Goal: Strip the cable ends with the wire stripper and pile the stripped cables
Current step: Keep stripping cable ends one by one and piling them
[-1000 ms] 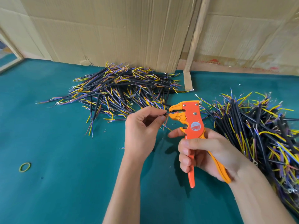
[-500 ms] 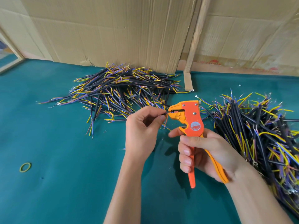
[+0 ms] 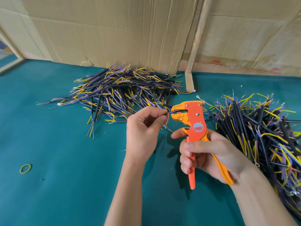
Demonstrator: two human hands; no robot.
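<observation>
Left grip (image 3: 143,126) pinches cable (image 3: 165,114) between thumb and forefinger, one core fed into stripper (image 3: 193,121) mouth. Right grip (image 3: 210,157) wraps stripper handles, jaws apparently closing on core. Loose cores hang below pinch, apparently not yet stripped. Big pile (image 3: 123,93) behind left hand on green surface (image 3: 65,185); second pile (image 3: 263,137) at right, beside right wrist. Cannot tell which pile is done; both show bare ends. Judgement: task mid-run, current cable partly done, many likely left. Rubber band (image 3: 25,168) lies far left.
</observation>
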